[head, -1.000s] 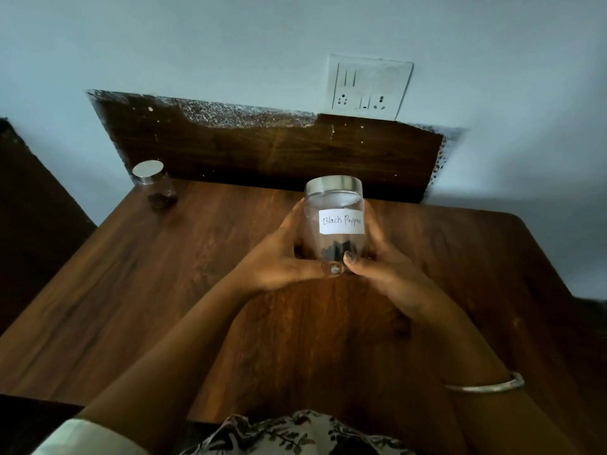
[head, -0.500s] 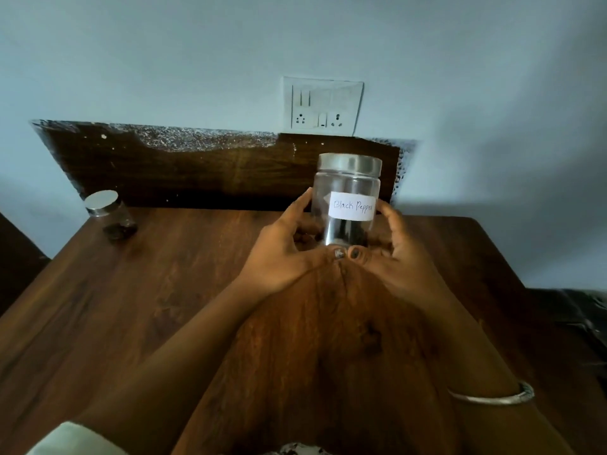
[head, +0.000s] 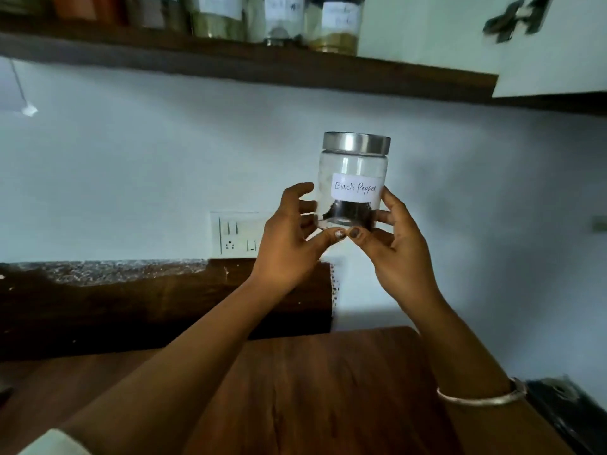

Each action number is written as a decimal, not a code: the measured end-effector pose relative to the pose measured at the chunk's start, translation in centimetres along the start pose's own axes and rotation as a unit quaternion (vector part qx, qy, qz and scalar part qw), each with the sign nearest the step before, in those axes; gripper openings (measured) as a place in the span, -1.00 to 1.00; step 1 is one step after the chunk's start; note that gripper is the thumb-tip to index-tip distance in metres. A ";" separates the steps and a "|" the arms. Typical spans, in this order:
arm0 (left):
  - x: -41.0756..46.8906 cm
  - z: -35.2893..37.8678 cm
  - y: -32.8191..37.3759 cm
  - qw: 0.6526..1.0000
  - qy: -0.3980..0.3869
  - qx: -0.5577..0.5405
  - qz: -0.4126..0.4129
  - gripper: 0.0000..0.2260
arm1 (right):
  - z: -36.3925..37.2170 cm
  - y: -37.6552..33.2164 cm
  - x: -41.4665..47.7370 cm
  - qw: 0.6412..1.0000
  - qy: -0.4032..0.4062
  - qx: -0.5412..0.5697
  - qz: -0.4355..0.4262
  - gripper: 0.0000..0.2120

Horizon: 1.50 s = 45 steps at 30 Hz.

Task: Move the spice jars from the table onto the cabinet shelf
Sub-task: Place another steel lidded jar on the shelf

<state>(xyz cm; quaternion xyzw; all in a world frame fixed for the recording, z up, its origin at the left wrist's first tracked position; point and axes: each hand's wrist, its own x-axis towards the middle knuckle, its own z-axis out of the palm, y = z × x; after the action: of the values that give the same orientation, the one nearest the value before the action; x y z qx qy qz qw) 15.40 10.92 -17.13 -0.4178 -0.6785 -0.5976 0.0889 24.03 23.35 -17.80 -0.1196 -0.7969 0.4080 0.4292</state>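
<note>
Above the tabletop (head: pixel 328 389), below the shelf (head: pixel 262 70), we hold the Black Pepper jar (head: pixel 354 178) upright, left grip (head: pixel 289 247) and right grip (head: pixel 400 247) pinching its base. Carrying step; next, we judge: raise it past the shelf edge.

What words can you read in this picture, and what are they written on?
"Black Pepper": handwritten on the white label of the jar held in the air.
Labels on the other jars up on the shelf: there is writing, but it is too blurred to read.
</note>
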 end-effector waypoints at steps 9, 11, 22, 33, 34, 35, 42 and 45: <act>11.6 4.0 6.0 0.983 0.065 -0.007 0.172 -0.56 | -4.8 -2.9 12.3 0.983 0.106 0.042 -0.142 -0.32; 13.9 4.6 7.0 0.978 0.076 0.005 0.193 -0.57 | -5.7 -3.7 14.7 0.977 0.127 0.031 -0.169 -0.35; 22.0 6.1 8.2 0.959 0.086 0.180 0.203 -0.51 | -5.6 -4.7 23.3 0.966 0.148 -0.080 -0.197 -0.47; 23.6 7.7 6.6 0.930 0.133 0.273 0.207 -0.44 | -4.8 -4.5 26.5 0.949 0.149 -0.250 -0.125 -0.60; 23.6 8.0 6.4 0.925 0.142 0.283 0.209 -0.43 | -4.7 -4.5 26.6 0.944 0.153 -0.264 -0.122 -0.61; 23.6 8.2 6.2 0.920 0.153 0.291 0.212 -0.44 | -4.6 -4.5 26.7 0.941 0.157 -0.276 -0.119 -0.62; 24.1 8.5 5.7 0.897 0.173 0.334 0.234 -0.67 | -3.4 -4.2 26.7 0.925 0.202 -0.306 -0.095 -0.63; 24.1 8.1 5.5 0.892 0.158 0.345 0.247 -0.69 | -3.0 -4.2 26.6 0.926 0.203 -0.307 -0.086 -0.65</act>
<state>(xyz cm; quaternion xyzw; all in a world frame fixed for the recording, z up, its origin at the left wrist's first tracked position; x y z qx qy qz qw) 6.85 28.87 -0.32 -0.4146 -0.6939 -0.3434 0.4782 10.97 36.72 1.86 -0.2571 -0.7861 0.0714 0.5576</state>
